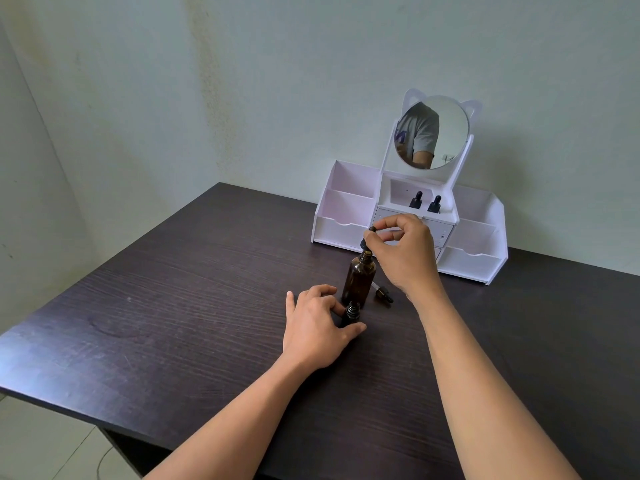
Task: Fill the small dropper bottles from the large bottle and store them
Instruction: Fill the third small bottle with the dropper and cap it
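Mid-fill at a dark wood-grain table (173, 306). Pinched between thumb and fingertips of the right hand (401, 251): the black rubber-bulbed dropper (367, 237), standing in the neck of the tall amber glass bottle (358, 280), upright near the table's middle. Gripped low in the curled left hand (318, 327), just in front of that large bottle: a small dark dropper bottle (350, 315), upright, threaded neck open. Lying on its side on the table just right of the large bottle: the small black dropper cap with its clear pipette (382, 294). Already stored in the middle compartment of the white cat-eared mirror organiser (343, 233) at the back: two more capped small dropper bottles (415, 199) (434, 204), side by side.

Judged to be the drawing-up step, with this one small bottle left to fill. To do it well: squeeze the bulb with the tip under the liquid, release slowly, lift straight up clear of the neck, and carry across without tilting. Keep the small bottle pinned to the table and close to the large one, so as to shorten the drip path. Empty the pipette against the inner wall of the narrow neck rather than from high above. Liquid level in either bottle: not readable through the dark glass.
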